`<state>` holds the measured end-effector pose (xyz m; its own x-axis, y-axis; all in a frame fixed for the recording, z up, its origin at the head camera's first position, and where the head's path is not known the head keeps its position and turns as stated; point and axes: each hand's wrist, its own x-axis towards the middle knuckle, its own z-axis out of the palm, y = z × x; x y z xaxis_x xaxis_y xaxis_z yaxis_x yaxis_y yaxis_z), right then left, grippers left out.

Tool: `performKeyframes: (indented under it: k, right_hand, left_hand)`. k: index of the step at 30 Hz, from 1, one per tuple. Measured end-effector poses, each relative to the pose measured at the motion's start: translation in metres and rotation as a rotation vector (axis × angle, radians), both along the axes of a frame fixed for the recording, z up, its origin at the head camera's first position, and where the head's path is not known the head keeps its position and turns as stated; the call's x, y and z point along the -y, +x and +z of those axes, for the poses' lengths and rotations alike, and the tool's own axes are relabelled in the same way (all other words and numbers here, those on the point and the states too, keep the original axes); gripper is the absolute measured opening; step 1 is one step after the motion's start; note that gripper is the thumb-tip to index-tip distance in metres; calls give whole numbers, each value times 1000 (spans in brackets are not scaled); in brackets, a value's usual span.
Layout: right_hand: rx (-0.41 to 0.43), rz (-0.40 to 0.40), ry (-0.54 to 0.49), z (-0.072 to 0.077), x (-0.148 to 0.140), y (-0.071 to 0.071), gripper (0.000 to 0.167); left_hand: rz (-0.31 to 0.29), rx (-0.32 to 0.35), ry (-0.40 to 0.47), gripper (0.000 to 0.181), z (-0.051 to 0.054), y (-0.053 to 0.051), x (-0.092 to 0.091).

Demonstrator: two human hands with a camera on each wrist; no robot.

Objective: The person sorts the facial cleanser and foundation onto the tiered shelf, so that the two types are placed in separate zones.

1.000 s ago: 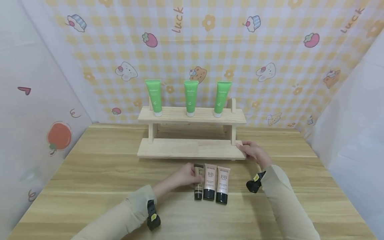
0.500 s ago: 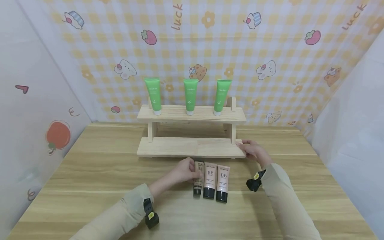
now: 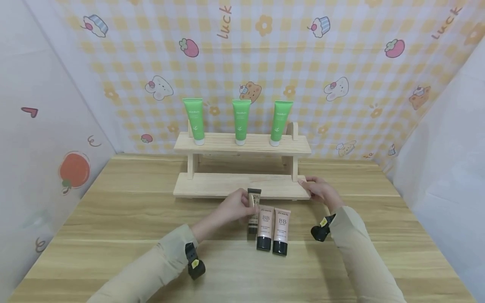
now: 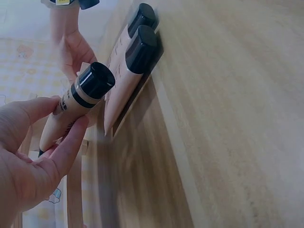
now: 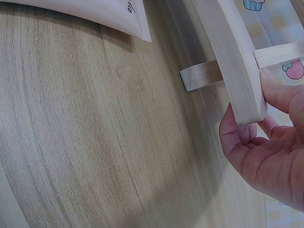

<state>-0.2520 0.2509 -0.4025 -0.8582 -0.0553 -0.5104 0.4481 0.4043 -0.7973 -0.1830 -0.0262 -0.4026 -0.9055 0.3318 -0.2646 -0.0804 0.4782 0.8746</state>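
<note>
Between thumb and fingers my left hand [image 3: 235, 207] pinches a small tan cosmetic tube [image 3: 253, 210] with a dark cap and dark crimped end. In the left wrist view the tube [image 4: 71, 109] is tilted and lifted off the table, cap toward the camera. Two pink BB cream tubes [image 3: 265, 225] [image 3: 281, 229] with black caps lie side by side just right of it. My right hand [image 3: 321, 192] grips the right end of the lower board of a two-tier wooden shelf [image 3: 227, 185]. In the right wrist view thumb and fingers close round the board's corner [image 5: 247, 107].
Three green tubes [image 3: 195, 122] [image 3: 241, 122] [image 3: 281, 123] stand cap-down, spaced apart on the upper board. The shelf stands on a wood-grain table [image 3: 132, 202]. A checked cloth [image 3: 227, 63] hangs behind, with white cloth walls on both sides.
The tan tube has risen off the table and moved forward toward the lower board in my left hand. My right hand keeps its grip on the shelf; the pink tubes stay put.
</note>
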Motion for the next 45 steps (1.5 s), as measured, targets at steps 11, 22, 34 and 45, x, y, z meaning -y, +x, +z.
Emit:
performKeyframes:
  k: [11,22,34,45]
  right_hand:
    - [0,-4,12,-2,0,-1,59]
    - [-9,-9,23,-3,1,-1,58]
    - [-13,-23,64,-1,4,0,60]
    - [-20,-10,86,-1,4,0,57]
  left_hand:
    - [-16,-89,-23,47,7,-11,-5]
    - [-11,-170,-25,48,18,-25,-18]
    - [6,-236,-17,41,30,-41,-33]
    - [39,-287,18,42,31,-56,-46]
